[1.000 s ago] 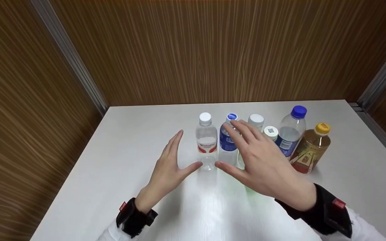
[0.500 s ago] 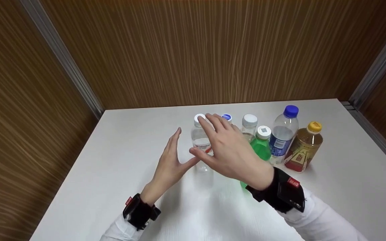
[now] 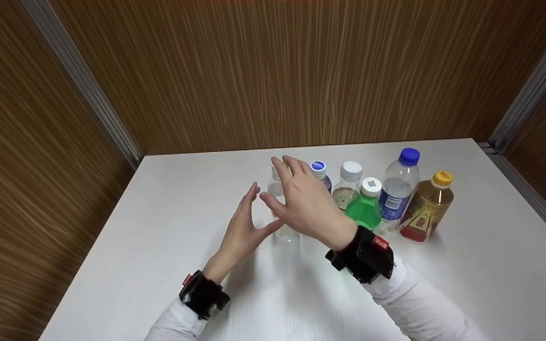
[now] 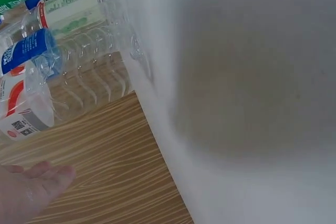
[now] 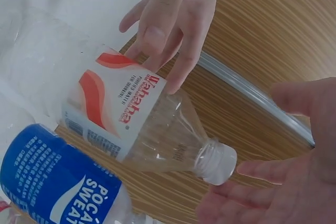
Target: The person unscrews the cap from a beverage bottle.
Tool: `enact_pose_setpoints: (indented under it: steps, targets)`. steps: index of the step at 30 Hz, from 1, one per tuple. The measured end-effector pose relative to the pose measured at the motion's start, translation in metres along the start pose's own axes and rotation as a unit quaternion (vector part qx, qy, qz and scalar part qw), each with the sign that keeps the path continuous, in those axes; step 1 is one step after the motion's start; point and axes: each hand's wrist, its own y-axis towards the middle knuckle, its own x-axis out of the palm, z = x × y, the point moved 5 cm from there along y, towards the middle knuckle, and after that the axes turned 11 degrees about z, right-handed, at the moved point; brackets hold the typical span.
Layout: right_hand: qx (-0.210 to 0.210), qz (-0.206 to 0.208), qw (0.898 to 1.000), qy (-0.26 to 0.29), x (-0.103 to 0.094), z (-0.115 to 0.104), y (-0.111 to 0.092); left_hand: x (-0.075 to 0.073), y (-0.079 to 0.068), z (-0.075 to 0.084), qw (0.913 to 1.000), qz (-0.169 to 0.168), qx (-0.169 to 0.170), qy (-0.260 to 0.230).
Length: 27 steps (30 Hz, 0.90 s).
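A clear water bottle (image 3: 286, 236) with a white cap (image 5: 220, 164) and a red-and-white label (image 5: 115, 98) stands upright between the hands. In the head view the right hand (image 3: 310, 203) partly covers it. The left hand (image 3: 240, 232) is beside the bottle, thumb and fingers spread. In the right wrist view its fingers lie along the label; whether they touch I cannot tell. The right hand's fingers (image 5: 257, 171) extend near the cap and hold nothing. The left wrist view shows a hand (image 4: 34, 190) below the label.
To the right stand several bottles: a blue-labelled one (image 5: 58, 177), a clear one with a whitish cap (image 3: 346, 194), a green one (image 3: 365, 210), a blue-capped one (image 3: 398, 187) and a yellow-capped brown one (image 3: 427, 210). Wooden panels (image 3: 301, 71) enclose the white table (image 3: 159, 237).
The right hand has moved left, from over the other bottles to beside the clear water bottle, uncovering the green one. The left hand has stayed nearly in place. The view has shifted slightly.
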Motion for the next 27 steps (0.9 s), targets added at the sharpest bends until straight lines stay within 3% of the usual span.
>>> enact_pose_setpoints:
  steps: [10, 27]
  targets:
    - [0.031, -0.005, 0.999, 0.033, 0.010, 0.002, 0.007, 0.018, 0.003, -0.001, 0.9973, -0.052, -0.050, -0.013]
    - [0.014, 0.059, 0.997, 0.051, 0.014, 0.001, 0.007, 0.023, 0.001, 0.002, 0.9973, -0.029, -0.031, -0.059]
